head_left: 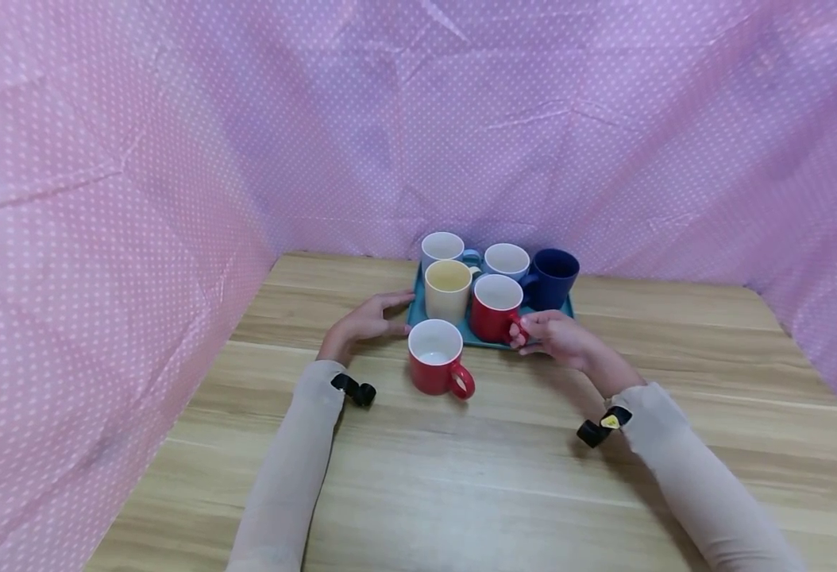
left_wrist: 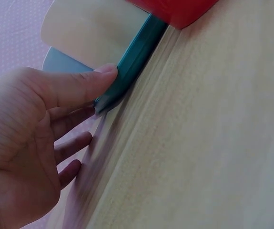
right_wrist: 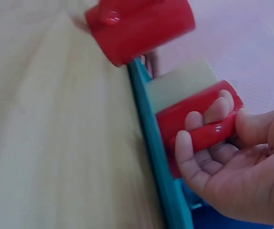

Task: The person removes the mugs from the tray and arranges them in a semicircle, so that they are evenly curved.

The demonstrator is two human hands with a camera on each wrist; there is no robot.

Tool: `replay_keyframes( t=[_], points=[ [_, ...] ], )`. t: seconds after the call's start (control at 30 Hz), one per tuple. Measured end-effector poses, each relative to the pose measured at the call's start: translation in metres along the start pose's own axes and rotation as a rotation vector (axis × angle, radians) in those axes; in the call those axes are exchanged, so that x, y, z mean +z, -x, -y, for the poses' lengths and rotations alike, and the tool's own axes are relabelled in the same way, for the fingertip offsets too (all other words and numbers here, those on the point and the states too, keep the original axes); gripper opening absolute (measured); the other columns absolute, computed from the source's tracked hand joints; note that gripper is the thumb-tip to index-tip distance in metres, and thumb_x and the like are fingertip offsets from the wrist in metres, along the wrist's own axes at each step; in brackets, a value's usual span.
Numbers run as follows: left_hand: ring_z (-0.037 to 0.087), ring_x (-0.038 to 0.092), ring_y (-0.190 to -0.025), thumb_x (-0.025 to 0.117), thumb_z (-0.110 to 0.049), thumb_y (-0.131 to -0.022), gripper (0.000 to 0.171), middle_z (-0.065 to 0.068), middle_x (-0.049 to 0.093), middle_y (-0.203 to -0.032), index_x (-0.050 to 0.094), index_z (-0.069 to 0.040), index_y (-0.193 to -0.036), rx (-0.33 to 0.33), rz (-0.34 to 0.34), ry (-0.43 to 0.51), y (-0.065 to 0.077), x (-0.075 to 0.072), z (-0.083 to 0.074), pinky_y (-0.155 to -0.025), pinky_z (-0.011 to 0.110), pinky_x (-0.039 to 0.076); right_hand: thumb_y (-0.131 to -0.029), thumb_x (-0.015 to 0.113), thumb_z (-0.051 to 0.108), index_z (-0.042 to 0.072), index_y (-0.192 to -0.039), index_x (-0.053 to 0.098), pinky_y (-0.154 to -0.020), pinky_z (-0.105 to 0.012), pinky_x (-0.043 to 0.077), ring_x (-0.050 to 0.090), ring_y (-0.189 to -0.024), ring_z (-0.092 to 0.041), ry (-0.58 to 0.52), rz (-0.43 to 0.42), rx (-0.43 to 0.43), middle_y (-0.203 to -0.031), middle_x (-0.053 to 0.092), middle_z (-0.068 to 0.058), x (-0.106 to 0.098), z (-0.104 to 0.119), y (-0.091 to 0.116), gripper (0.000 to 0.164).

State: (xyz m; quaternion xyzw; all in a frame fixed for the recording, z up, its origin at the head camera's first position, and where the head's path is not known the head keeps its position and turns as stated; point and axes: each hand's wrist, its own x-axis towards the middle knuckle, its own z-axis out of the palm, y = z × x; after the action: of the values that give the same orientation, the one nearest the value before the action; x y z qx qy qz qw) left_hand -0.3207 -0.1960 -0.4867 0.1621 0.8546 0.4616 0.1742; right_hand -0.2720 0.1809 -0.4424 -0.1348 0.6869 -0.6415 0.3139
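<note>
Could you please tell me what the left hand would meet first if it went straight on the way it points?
The teal tray, whose rim the left hand appears to touch at the corner; beyond that, probably the cream mug, though depth is hard to judge.

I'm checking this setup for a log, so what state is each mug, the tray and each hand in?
Tray: on the table, loaded with mugs
Yellow mug: upright, looks empty
Rear red mug: upright, held by its handle
Front red mug: upright, off the tray, looks empty
Left light blue mug: upright
Right light blue mug: upright
Dark blue mug: upright
Left hand: touching tray
Right hand: gripping rear red mug
</note>
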Motion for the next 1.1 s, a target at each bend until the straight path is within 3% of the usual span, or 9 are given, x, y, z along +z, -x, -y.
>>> replay_keyframes(
  t=[0.23,0.43,0.6,0.73,1.1],
  points=[
    [0.023,0.019,-0.159,0.075,-0.022,-0.092,0.071,-0.005,0.031,-0.168,0.045,-0.027,-0.155,-0.008,0.014,0.011,-0.001,0.005,-0.003,-0.128,0.057,0.016,-0.110,0.040,0.012,0.010,-0.096,0.069,-0.086,-0.026,0.056,0.067,-0.092,-0.010,0.054,0.040,0.001,-0.085,0.070,0.005,-0.010,0.002,0.000,0.033],
    [0.024,0.018,-0.159,0.074,-0.017,-0.092,0.072,-0.003,0.030,-0.168,0.043,-0.024,-0.157,-0.006,0.016,0.024,0.002,0.003,-0.003,-0.128,0.058,0.016,-0.109,0.044,0.015,0.003,-0.107,0.070,-0.087,-0.025,0.057,0.069,-0.096,-0.010,0.066,0.019,-0.005,-0.088,0.074,0.005,-0.013,0.003,-0.001,0.028],
    [0.025,0.016,-0.159,0.074,-0.020,-0.091,0.072,-0.007,0.030,-0.168,0.043,-0.029,-0.156,-0.033,0.007,0.026,0.000,0.003,-0.002,-0.127,0.061,0.015,-0.109,0.043,0.013,0.010,-0.098,0.068,-0.087,-0.024,0.056,0.069,-0.094,-0.010,-0.013,0.025,-0.009,-0.085,0.071,0.004,-0.015,0.001,-0.004,0.027],
    [0.025,0.017,-0.159,0.075,-0.022,-0.091,0.074,-0.006,0.029,-0.168,0.042,-0.027,-0.157,-0.010,0.013,0.026,0.001,0.001,-0.001,-0.127,0.060,0.015,-0.110,0.038,0.010,0.010,-0.093,0.064,-0.084,-0.024,0.055,0.066,-0.090,-0.010,-0.071,0.044,-0.026,-0.083,0.064,0.003,-0.015,-0.001,-0.006,0.031],
    [0.023,0.017,-0.159,0.076,-0.023,-0.091,0.074,-0.006,0.030,-0.168,0.043,-0.026,-0.156,0.015,0.016,0.019,0.001,0.001,0.000,-0.128,0.058,0.014,-0.110,0.039,0.009,0.010,-0.087,0.063,-0.078,-0.025,0.058,0.062,-0.081,-0.012,-0.126,-0.021,-0.102,-0.076,0.056,0.003,-0.010,0.000,-0.003,0.033]
  ],
)
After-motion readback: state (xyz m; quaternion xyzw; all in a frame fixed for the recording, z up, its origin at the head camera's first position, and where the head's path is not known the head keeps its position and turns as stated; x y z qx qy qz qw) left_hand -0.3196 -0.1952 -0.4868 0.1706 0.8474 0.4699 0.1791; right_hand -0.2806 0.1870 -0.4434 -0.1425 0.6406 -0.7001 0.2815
